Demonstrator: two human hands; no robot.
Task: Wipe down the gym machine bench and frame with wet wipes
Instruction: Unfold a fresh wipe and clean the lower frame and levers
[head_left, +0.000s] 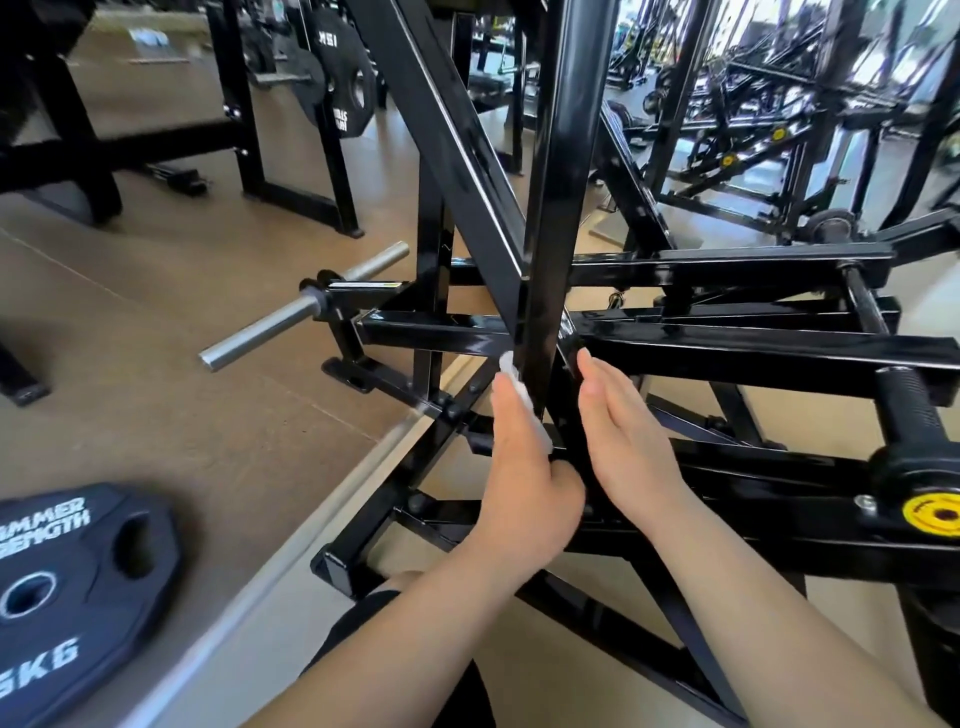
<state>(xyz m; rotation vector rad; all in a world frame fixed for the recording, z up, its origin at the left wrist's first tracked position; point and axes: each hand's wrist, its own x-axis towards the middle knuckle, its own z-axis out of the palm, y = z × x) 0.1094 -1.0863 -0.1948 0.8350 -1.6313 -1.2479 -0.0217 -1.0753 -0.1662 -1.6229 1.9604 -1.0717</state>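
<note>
The left hand (524, 467) lies flat against the left face of the black upright post (556, 208) of the machine frame (727, 338). It presses a white wet wipe (510, 370) onto the metal. The fingers are straight and point up along the post, with the wipe sandwiched between them and the paint (only a white strip shows along their edge and past their tips). The thumb bends in toward the front of the post lower down. This is a flat press, not a fist.

The right hand (628, 447) is on the other side of the same post. It is open, with straight fingers close together and the palm turned toward the metal. Whether the palm touches the metal cannot be made out, and the hand holds nothing.

Both hands sit low on the post, just under the point where the horizontal and slanted bars cross it.

A silver weight peg (291, 312) sticks out to the left of the frame. A black weight plate (78, 587) lies flat on the tan floor (182, 405) at lower left. At right are a ribbed black handle (909, 405) and a yellow end cap (935, 514).
</note>
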